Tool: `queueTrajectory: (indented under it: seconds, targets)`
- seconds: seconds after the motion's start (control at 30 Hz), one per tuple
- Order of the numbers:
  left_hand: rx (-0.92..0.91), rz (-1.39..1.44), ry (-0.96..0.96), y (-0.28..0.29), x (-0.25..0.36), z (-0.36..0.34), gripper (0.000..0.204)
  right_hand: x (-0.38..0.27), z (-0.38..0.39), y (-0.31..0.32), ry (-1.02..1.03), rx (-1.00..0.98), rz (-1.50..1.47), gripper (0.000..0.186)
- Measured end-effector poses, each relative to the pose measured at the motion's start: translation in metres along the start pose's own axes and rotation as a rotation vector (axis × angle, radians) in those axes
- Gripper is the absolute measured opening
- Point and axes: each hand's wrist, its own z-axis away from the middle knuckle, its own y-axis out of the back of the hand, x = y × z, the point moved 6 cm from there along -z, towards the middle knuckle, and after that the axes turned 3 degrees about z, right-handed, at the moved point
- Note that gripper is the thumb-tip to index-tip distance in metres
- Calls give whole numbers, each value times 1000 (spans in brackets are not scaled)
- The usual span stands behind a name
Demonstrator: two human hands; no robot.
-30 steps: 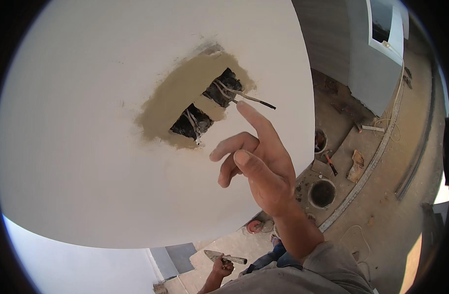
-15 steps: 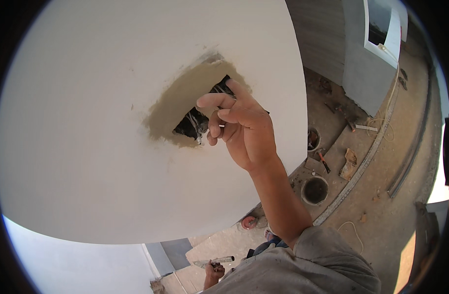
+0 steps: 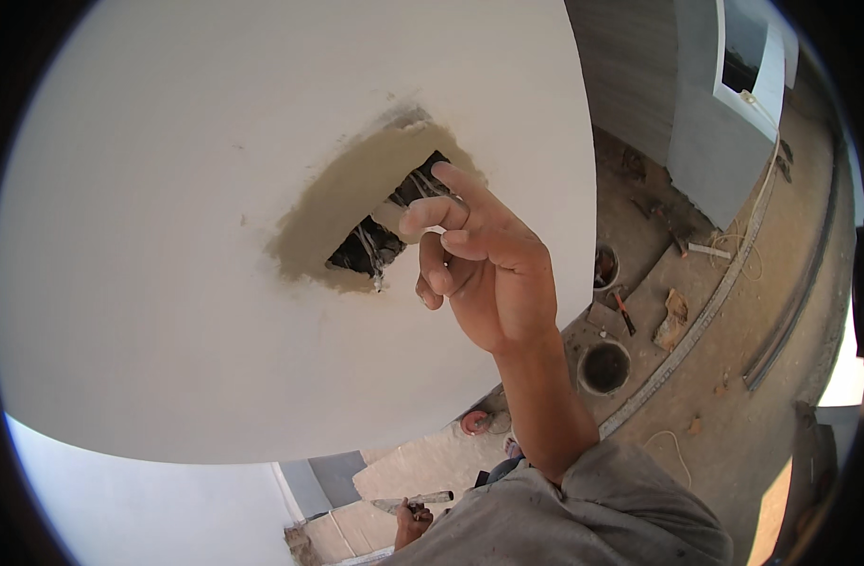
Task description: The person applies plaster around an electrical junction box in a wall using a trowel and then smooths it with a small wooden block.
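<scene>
My right hand (image 3: 493, 259) is raised in front of a white wall (image 3: 158, 264), its fingers bent and apart with nothing seen in them. Its forefinger overlaps the upper right end of a recess (image 3: 356, 253), two dark openings with pale wires (image 3: 377, 269) inside. I cannot tell whether the fingertip touches the edge. Damp beige plaster (image 3: 309, 222) surrounds the recess. Low down near my body, my left hand (image 3: 413, 524) is closed around a trowel-like tool (image 3: 438, 497) with a dark round end and a flat grey blade.
On the floor at right stand a bucket of dark content (image 3: 604, 367) and a second bucket (image 3: 605, 267). A hammer (image 3: 624, 311), a torn brown piece (image 3: 672, 319) and a long pale strip (image 3: 696, 340) lie nearby. A red round object (image 3: 474, 422) sits below the wall.
My right hand has drawn back a little to the right and down, uncovering more of the recess and its wires. The left hand still holds the tool.
</scene>
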Motion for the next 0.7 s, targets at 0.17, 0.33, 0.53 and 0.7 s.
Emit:
queueTrajectory:
  seconds: [0.17, 0.33, 0.53, 0.7]
  targets:
    - [0, 23, -22, -3, -5, -2, 47, -10, -5, 5, 15, -27, -84, 81]
    - [64, -20, -45, 0, -12, -7, 47, -9, -8, 3, 17, -55, -133, 79]
    - [57, -38, -23, -2, -17, -7, 48, -9, -11, 1, -39, -22, 73, 84]
    - [92, -95, -89, 4, -27, -6, 47, -8, -11, 2, -122, 42, 354, 87]
